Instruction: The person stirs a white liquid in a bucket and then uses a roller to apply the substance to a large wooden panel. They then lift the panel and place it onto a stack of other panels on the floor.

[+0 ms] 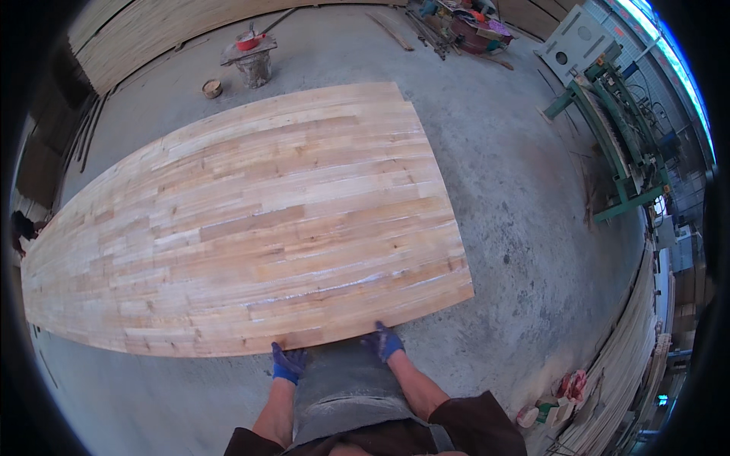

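A large wooden panel (304,220), made up of many glued strips, spreads across the middle and left of the view. White streaks, perhaps glue, run along several of its seams. At its near edge my left hand (288,362), in a blue and dark glove, grips the rim with the thumb on top; the other fingers are mostly hidden. My right hand (385,342), gloved alike, holds the same edge a little farther right. Between my forearms hangs a grey apron (346,387). Another person (23,228) is at the panel's far left end, with hands near its edge.
A green machine (620,137) stands at the right. A red pot (248,41) sits on a stand at the back, beside a small tub (212,89). Stacked boards (160,34) line the back wall. Long wood strips (616,380) and small clutter (555,403) lie at the lower right.
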Demonstrator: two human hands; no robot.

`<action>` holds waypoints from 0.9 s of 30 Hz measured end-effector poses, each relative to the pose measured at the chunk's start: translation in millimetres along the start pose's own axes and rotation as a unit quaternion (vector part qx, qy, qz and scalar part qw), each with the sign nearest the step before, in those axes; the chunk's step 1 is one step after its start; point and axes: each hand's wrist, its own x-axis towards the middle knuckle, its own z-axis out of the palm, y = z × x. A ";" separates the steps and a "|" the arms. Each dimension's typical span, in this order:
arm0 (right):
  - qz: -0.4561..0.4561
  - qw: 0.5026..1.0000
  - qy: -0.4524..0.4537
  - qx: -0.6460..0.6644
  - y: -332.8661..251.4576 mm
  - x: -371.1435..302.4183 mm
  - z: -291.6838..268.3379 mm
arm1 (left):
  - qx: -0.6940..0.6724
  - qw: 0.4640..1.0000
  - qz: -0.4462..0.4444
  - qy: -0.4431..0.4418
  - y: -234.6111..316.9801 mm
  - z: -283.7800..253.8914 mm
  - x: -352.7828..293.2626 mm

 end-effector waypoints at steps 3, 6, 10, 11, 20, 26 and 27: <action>-0.070 0.993 0.100 0.007 -46.0 -17.4 -23.5 | -0.036 0.997 -0.027 0.063 -5.8 5.8 11.8; -0.088 0.991 0.103 0.018 -42.7 -14.7 -27.2 | -0.026 0.996 -0.029 0.077 9.2 8.1 10.4; -0.076 0.992 0.097 0.016 -40.1 -13.5 -13.0 | -0.027 0.996 0.007 0.081 23.1 0.1 13.6; -0.083 0.993 0.084 0.009 -40.5 -19.9 -6.9 | -0.020 0.998 0.013 0.053 24.3 -4.6 13.4; -0.081 0.990 0.116 0.004 -12.1 -27.8 -35.1 | 0.007 0.998 0.021 0.055 15.7 -14.2 -18.5; -0.015 0.980 0.134 -0.144 -28.1 -27.4 -38.4 | -0.026 0.992 0.031 0.115 6.6 -22.9 -1.2; -0.017 0.971 0.129 -0.203 -30.0 -27.0 -46.9 | -0.036 0.994 0.030 0.094 2.6 -29.4 2.4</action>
